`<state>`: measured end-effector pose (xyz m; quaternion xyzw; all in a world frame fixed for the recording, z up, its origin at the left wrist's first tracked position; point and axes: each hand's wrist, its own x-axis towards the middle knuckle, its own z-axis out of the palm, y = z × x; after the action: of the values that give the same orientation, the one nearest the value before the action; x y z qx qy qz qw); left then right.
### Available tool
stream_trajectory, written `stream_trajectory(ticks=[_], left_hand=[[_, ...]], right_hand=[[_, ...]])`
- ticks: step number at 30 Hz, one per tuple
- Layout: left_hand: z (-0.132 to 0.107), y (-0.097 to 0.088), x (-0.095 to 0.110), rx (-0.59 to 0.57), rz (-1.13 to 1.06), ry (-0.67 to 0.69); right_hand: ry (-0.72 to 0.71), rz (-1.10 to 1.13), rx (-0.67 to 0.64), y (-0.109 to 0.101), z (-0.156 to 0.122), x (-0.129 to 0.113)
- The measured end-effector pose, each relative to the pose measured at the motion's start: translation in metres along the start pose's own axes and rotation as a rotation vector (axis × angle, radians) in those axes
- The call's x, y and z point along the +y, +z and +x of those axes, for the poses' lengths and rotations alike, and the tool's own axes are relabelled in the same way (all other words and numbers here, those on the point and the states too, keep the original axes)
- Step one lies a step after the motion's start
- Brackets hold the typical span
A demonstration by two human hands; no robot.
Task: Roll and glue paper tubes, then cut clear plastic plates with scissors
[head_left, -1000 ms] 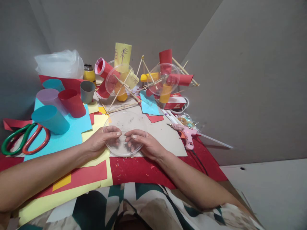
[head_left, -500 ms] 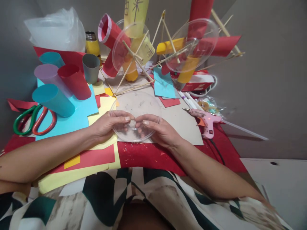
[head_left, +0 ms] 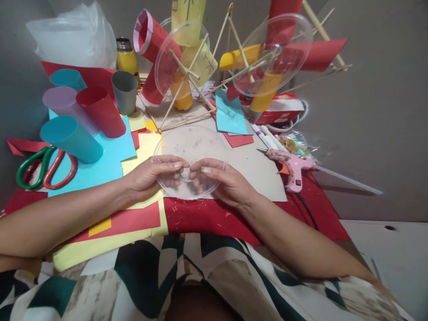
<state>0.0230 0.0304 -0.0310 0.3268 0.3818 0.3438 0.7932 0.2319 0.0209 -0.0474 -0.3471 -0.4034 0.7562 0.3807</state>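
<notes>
A round clear plastic lid (head_left: 200,140) is held above the grey board (head_left: 257,178). My left hand (head_left: 150,174) grips it from the left side, thumb on top and the other fingers seen through the plastic. From the right, my right hand (head_left: 230,179) pinches it the same way. The fingertips of both hands nearly meet around the small raised middle of the lid. Just beyond it stands a wheel-like model (head_left: 182,87) of sticks, clear discs and coloured paper tubes.
Blue, purple and red paper tubes (head_left: 100,111) and scissors (head_left: 60,174) sit at left on coloured paper. A pink glue gun (head_left: 292,167), markers (head_left: 267,137) and a red box (head_left: 277,111) lie at right. A second disc-and-tube model (head_left: 274,53) rises behind.
The view has shifted slightly, so the background things sit a little farther apart. Both hands keep the same grip on the lid, which has barely moved.
</notes>
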Motion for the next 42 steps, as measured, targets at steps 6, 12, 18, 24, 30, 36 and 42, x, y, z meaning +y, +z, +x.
stream_trajectory(ticks=[6, 12, 18, 24, 30, 36, 42], left_hand=[[0.002, -0.002, -0.002, -0.002, -0.022, -0.007], [0.004, -0.002, -0.004, 0.053, 0.025, 0.04], [0.003, 0.0, -0.006, 0.206, 0.092, 0.105], [0.005, -0.001, -0.004, 0.318, 0.093, 0.17], [0.007, -0.001, -0.004, 0.348, 0.095, 0.169], [0.006, 0.0, -0.001, 0.372, 0.122, 0.164], [0.005, 0.005, 0.001, 0.416, 0.163, 0.174]], right_hand=[[-0.003, 0.018, -0.023, 0.0, -0.001, -0.001], [-0.01, -0.012, 0.016, -0.002, 0.004, 0.001], [-0.022, -0.018, 0.061, -0.011, 0.011, 0.007], [-0.079, -0.016, 0.201, -0.014, 0.013, 0.005], [-0.222, -0.077, 0.376, -0.016, 0.017, 0.003], [-0.271, -0.146, 0.401, -0.017, 0.018, 0.003], [-0.246, -0.165, 0.385, -0.014, 0.019, 0.0]])
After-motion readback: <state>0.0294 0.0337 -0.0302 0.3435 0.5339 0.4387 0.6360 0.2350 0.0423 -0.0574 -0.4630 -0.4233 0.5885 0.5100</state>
